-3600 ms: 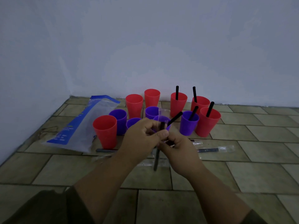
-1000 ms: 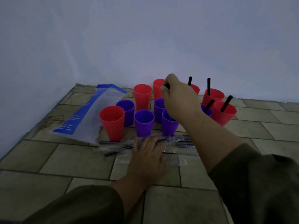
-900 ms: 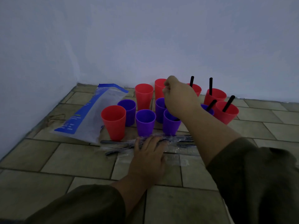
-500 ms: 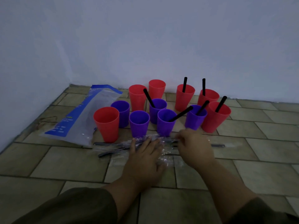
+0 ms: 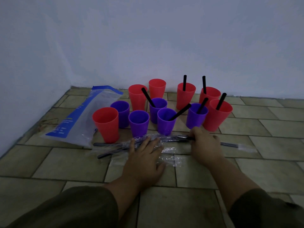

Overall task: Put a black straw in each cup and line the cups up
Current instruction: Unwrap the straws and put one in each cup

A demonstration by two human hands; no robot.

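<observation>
Dim room, tiled floor [image 5: 246, 170] of pale rectangular tiles, running into a plain bluish-white wall [image 5: 148, 38]; another wall closes the corner on the left.

Landmark: the blue-and-clear plastic bag [image 5: 82, 117] lying flat on the floor, left of everything.

Cups, all upright, right of the bag: 11 total. Red cups: 6. Purple cups: 5. The red cup [image 5: 106, 124] nearest the bag is empty. Black straws standing in cups: 6, three in red, three in purple. The leaning straw [image 5: 179, 112] sits in the front purple cup [image 5: 166, 120]. Empty cups: 5.

Right of the bag and nearer me than the cups lies a pile of wrapped straws [image 5: 118, 148] in clear film; count not readable. One more wrapped straw [image 5: 230, 145] lies further right.

My left hand [image 5: 144, 160] is flat, palm down, fingers spread, pressing on the wrappers. My right hand [image 5: 204, 145] is curled at the pile's right end, fingertips pinched on a dark straw end; how firm the grip is, can't tell. Dark olive sleeves [image 5: 74, 209] on both arms.
</observation>
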